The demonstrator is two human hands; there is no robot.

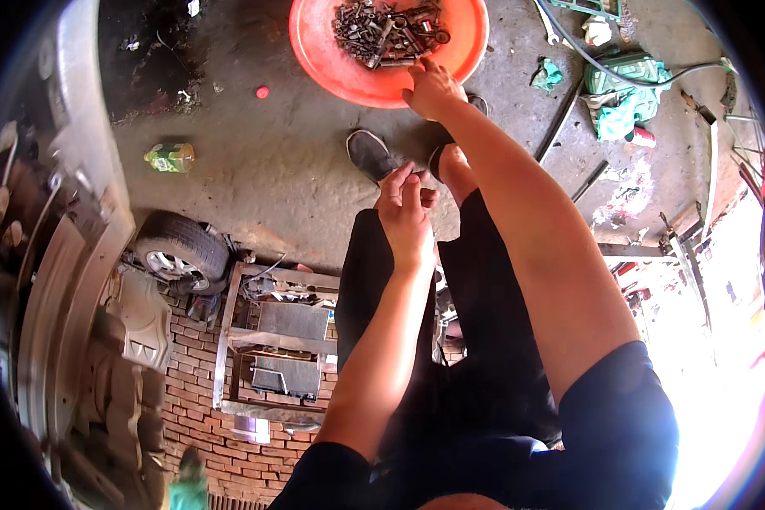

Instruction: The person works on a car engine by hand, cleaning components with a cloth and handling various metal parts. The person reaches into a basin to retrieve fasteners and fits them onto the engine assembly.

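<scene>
A wide red-orange basin (314,59) sits on the floor in front of me, with a heap of dark metal bolts, sockets and other small parts (382,36) in it. My right hand (435,91) reaches over the basin's near rim. Its fingers are apart, with the tips beside the near edge of the heap, and nothing shows held in them. Closer to me, my left hand (406,217) hovers above my knees, apart from the basin. Its fingers are curled in toward the thumb; whatever they may hold is too small to make out.
A green-labelled bottle (170,157) and a red cap (262,92) lie on the floor to the left. A wheel (183,253) and metal frame (229,340) stand nearby. On the right are a green bag (625,75), a hose (688,75), a wrench (549,30) and bars (561,121).
</scene>
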